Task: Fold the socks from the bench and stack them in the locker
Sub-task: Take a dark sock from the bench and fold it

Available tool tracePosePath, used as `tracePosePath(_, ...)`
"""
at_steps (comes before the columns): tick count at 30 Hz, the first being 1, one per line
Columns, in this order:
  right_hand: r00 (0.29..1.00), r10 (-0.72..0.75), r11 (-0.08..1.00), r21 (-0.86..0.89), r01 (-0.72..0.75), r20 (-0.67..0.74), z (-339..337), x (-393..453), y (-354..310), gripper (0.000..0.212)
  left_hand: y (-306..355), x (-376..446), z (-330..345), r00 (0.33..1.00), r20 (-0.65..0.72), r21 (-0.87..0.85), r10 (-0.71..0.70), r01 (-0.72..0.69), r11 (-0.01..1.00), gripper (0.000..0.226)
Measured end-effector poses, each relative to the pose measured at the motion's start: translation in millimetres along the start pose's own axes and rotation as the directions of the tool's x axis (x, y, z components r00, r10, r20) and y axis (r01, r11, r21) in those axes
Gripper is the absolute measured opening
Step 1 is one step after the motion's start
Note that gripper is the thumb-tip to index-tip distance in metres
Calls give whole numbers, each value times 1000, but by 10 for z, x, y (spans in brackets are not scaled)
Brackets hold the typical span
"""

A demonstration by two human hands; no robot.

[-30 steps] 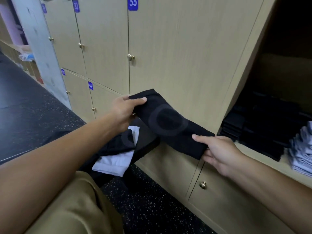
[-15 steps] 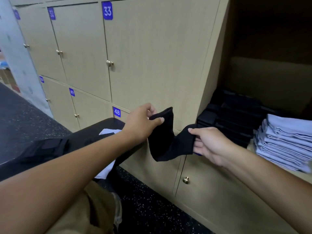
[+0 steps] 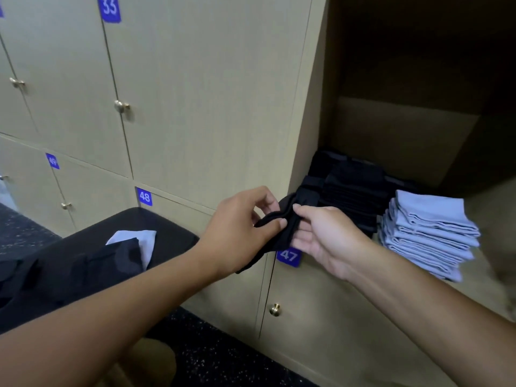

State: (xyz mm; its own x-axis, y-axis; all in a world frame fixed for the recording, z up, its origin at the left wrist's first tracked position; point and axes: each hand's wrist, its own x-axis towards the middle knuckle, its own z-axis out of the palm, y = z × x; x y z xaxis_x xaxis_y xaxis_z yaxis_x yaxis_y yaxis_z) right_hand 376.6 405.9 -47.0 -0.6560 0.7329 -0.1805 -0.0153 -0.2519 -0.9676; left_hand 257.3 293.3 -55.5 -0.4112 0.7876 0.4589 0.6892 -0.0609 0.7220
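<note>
A black sock [image 3: 282,230] is doubled over between both hands, just in front of the open locker [image 3: 488,219]. My left hand [image 3: 240,227] pinches its near edge with thumb and fingers. My right hand [image 3: 321,236] grips the folded end from the right, thumb on top. Inside the locker, a stack of folded black socks [image 3: 349,194] stands at the left and a stack of folded pale blue socks [image 3: 430,233] at the right. On the black bench [image 3: 173,227] lie a dark sock [image 3: 117,255] and a white one [image 3: 145,241].
Closed wooden locker doors numbered 33, 48 and 47 with brass knobs [image 3: 275,309] fill the wall. The dark speckled floor [image 3: 223,361] runs below. My knee in tan trousers [image 3: 145,364] shows at the bottom.
The hands came together, folding the stretched black sock in half. The pair of hands moved right, closer to the locker opening.
</note>
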Motion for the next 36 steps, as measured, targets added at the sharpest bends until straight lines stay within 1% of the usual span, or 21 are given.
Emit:
tracePosePath(4, 999, -27, 999, -46, 29, 31, -103, -7, -66, 40, 11, 40, 54, 995, 86, -59, 58, -53, 997, 7)
tracePosePath(7, 997, -72, 991, -110, 75, 35, -224, 12, -64, 34, 33, 68, 108, 987, 135, -69, 85, -76, 995, 15)
tracePosePath(9, 996, -94, 982, -164, 94, 2, -303, 36, -37, 32, 46, 87, 147, 985, 152, -88, 84, -71, 994, 13)
tracePosePath(10, 994, -103, 977, -191, 97, -21, -332, 38, -38, 40, 50, 98, 167, 986, 152, -102, 72, -57, 993, 11)
tracePosePath(12, 990, -124, 969, -223, 108, -62, -397, 46, -59, 74, 43, 136, 211, 994, 109, -116, 32, -19, 993, 7)
tracePosePath(13, 987, -145, 965, -228, 126, -66, -452, 76, -64, 88, 39, 160, 235, 998, 67, -114, -6, 13, 993, 7)
tracePosePath(14, 984, -169, 960, -235, 151, -59, -493, 89, -76, 93, 31, 184, 260, 998, 25, -113, -59, 62, 992, 8)
tracePosePath(15, 981, -185, 954, -251, 166, -52, -529, 87, -99, 89, 25, 209, 282, 991, -4, -124, -131, 129, 984, 11)
tracePosePath(16, 980, -192, 948, -265, 174, -43, -550, 55, -140, 76, 20, 230, 303, 976, -11, -149, -218, 214, 965, 17)
tracePosePath(18, 980, -199, 937, -290, 193, 11, -635, -2, -209, 36, 10, 264, 335, 930, 33, -213, -365, 363, 907, 32)
tracePosePath(19, 979, -201, 928, -311, 204, 43, -690, -30, -244, 27, 7, 283, 348, 914, 60, -238, -401, 403, 884, 37)
tracePosePath(22, 971, -179, 908, -355, 224, 156, -854, -108, -398, 26, 56, 361, 357, 891, 176, -356, -419, 454, 817, 41)
tracePosePath(24, 963, -166, 908, -349, 233, 211, -946, -147, -467, 25, 95, 425, 372, 857, 336, -468, -390, 511, 721, 41)
tracePosePath(25, 964, -163, 904, -361, 232, 211, -983, -153, -481, 25, 108, 442, 384, 831, 420, -492, -364, 546, 678, 42)
tracePosePath(26, 964, -162, 900, -370, 232, 208, -1011, -164, -489, 25, 113, 450, 405, 811, 478, -496, -337, 566, 658, 43)
tracePosePath(27, 965, -164, 896, -379, 232, 203, -1040, -162, -490, 25, 114, 455, 432, 805, 501, -499, -319, 569, 653, 42)
tracePosePath(28, 968, -161, 893, -389, 227, 194, -1069, -155, -486, 24, 112, 463, 459, 811, 496, -506, -311, 561, 655, 40)
tracePosePath(30, 974, -152, 879, -427, 211, 169, -1116, -140, -479, 22, 115, 501, 486, 837, 443, -520, -321, 532, 669, 36)
tracePosePath(33, 973, -192, 850, -474, 229, 126, -1160, -148, -499, 23, 159, 627, 474, 883, 367, -449, -292, 443, 776, 29)
tracePosePath(34, 968, -219, 844, -475, 251, 122, -1171, -150, -505, 24, 195, 682, 461, 894, 360, -423, -266, 411, 808, 29)
tracePosePath(36, 955, -280, 827, -480, 291, 97, -1197, -146, -519, 30, 304, 783, 442, 904, 370, -404, -215, 365, 839, 30)
